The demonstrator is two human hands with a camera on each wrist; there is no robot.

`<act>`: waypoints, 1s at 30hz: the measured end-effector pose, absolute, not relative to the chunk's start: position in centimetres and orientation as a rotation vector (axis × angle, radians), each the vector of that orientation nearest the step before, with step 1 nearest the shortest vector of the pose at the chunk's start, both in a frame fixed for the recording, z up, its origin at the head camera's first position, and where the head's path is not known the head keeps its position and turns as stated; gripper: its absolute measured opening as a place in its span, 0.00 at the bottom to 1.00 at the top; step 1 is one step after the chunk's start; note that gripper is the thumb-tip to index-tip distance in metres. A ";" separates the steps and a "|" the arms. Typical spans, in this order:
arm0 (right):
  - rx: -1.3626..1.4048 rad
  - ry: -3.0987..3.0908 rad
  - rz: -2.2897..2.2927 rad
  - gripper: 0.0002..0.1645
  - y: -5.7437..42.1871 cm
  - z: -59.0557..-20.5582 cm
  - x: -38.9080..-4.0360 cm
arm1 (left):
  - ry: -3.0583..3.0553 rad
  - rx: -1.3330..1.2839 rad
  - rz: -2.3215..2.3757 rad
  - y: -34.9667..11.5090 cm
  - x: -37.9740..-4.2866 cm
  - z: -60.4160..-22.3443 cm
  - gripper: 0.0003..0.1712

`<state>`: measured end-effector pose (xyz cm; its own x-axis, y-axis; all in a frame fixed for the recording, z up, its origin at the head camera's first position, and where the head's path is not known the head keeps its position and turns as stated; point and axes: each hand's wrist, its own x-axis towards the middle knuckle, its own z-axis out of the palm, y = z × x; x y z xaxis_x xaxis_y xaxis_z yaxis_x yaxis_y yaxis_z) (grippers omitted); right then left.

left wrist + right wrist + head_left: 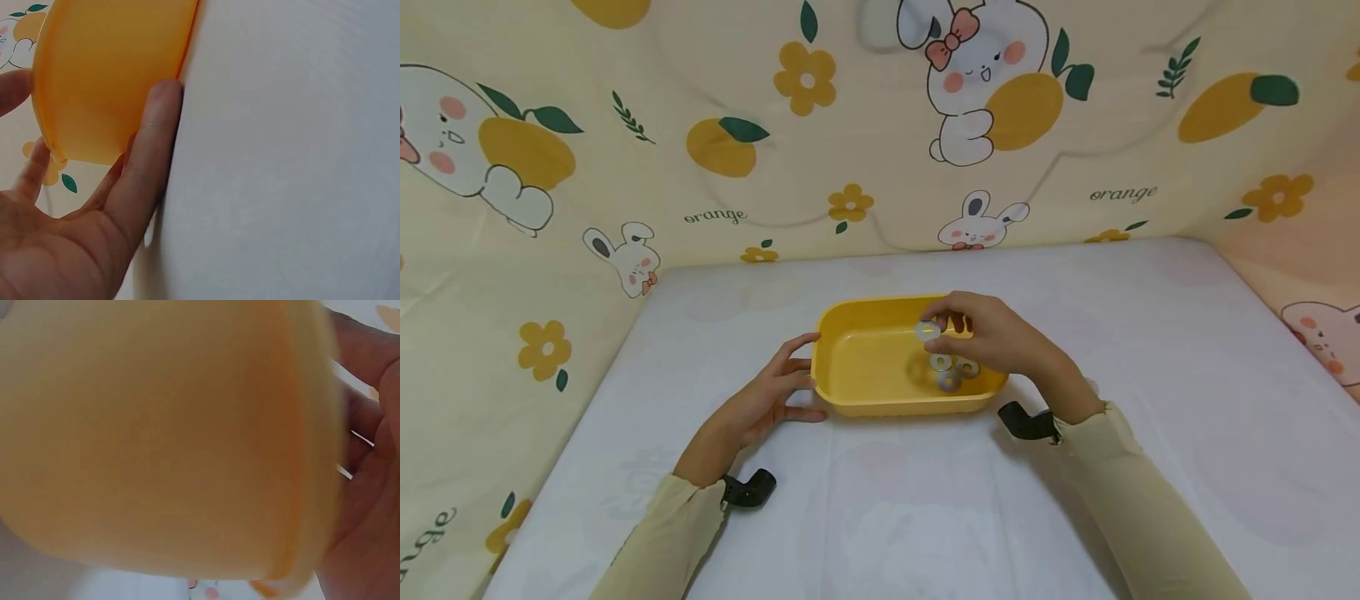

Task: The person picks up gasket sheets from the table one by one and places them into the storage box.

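Beige fabric sleeves [1150, 508] are extending toward the work area, with a black wrist unit [1030, 422] showing at each cuff. Right hand [996, 333]: thumb and fingers are pinching one pale grey, flat, ring-shaped washer [928, 338] above the floor of a yellow, round-cornered plastic tray [872, 362], toward its right end. Left hand [765, 402]: fairly straight, spread fingers are touching the tray's left end without wrapping round it (the left wrist view is showing the thumb along the outer wall).

Progress, as judged: one washer is being handled; at least three loose grey washers [947, 387] are lying ungripped on the tray floor, just below the right hand. Whether the pinched washer is being taken out or put in, the pictures are not establishing; others may be hiding behind the hand.

Outward, the tray is resting on a white-covered table [910, 517]; cream fabric printed with rabbits and oranges [880, 125] is hanging behind.
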<state>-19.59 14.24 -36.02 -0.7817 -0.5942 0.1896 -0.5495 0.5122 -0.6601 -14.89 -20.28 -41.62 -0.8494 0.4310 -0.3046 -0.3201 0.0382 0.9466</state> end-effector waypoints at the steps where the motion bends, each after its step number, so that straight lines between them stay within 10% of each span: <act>1: -1.008 2.676 -1.133 0.19 14.2 -36.1 -19.6 | 1.797 0.117 1.866 -20.3 -14.9 -41.6 0.39; 30: -0.941 2.694 -1.004 0.29 14.8 -36.8 -20.1 | 1.817 0.142 1.862 -20.1 -14.7 -41.3 0.39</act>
